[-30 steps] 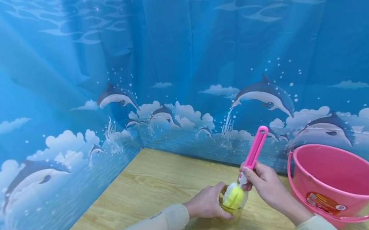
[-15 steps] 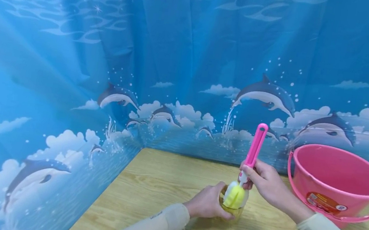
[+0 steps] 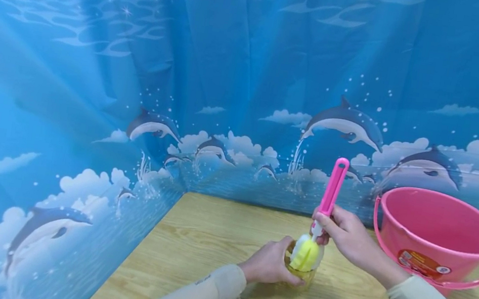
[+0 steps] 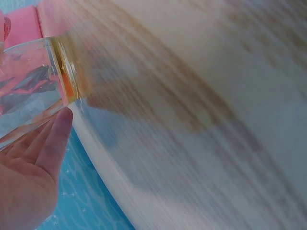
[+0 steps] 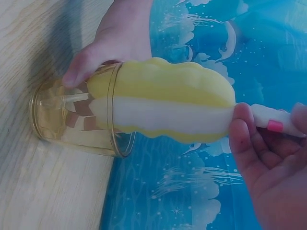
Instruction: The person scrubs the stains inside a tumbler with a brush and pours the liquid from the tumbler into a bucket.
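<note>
My left hand [image 3: 272, 261] grips a clear amber glass [image 5: 72, 115] that stands upright on the table, thumb on the near side and fingers behind it. A bottle brush with a yellow and white sponge head [image 5: 177, 103] is partly inside the glass; its lower end sits below the rim and the larger part sticks out above. My right hand [image 3: 347, 236] pinches the brush's white neck just under the pink handle [image 3: 333, 188], which points up. In the left wrist view the glass [image 4: 29, 81] shows along the fingers [image 4: 53, 139] of the left hand.
A pink bucket [image 3: 430, 263] with its handle lowered stands on the right of the wood-grain table [image 3: 190, 234], close to the right forearm. A blue curtain [image 3: 238, 93] printed with dolphins hangs behind and to the left of the table.
The right hand and brush have risen very slightly, the pink handle's top moving a little up. The left hand and glass stay where they were.
</note>
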### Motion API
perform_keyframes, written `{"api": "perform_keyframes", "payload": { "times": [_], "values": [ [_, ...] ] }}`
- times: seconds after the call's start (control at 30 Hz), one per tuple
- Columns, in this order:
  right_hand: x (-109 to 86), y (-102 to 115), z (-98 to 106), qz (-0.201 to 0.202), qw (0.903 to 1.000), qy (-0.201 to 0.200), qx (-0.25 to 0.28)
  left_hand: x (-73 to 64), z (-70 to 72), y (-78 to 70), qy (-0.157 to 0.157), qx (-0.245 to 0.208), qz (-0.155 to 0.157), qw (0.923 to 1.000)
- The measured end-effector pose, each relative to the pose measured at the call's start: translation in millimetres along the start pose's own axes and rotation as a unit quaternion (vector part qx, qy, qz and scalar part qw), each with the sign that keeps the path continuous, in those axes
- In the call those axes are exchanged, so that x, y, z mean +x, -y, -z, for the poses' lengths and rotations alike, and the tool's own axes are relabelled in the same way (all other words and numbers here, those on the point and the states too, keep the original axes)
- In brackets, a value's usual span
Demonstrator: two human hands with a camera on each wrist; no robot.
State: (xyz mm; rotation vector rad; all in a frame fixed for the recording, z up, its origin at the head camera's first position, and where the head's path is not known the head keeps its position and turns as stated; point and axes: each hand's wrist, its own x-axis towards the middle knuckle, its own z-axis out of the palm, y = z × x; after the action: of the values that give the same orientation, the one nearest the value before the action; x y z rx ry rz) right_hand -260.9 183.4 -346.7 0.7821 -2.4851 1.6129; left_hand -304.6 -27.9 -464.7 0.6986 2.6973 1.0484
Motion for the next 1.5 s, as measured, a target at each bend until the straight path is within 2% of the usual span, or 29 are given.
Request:
{"api": "perform_keyframes", "payload": {
  "times": [0.2, 0.43, 1.5],
  "values": [
    [1.0, 0.2, 1.1, -0.005, 1.0000, 0.002, 0.002, -0.7, 0.4, -0.8, 0.000, 0.003, 0.010, 0.9999],
    [1.4, 0.8, 1.7, -0.004, 1.0000, 0.005, 0.003, -0.8, 0.1, -0.7, -0.002, 0.001, 0.004, 1.0000],
    [0.5, 2.7, 1.7, -0.003, 1.0000, 0.003, -0.008, -0.7, 0.0, -3.4, -0.002, -0.002, 0.018, 0.9998]
  ]
}}
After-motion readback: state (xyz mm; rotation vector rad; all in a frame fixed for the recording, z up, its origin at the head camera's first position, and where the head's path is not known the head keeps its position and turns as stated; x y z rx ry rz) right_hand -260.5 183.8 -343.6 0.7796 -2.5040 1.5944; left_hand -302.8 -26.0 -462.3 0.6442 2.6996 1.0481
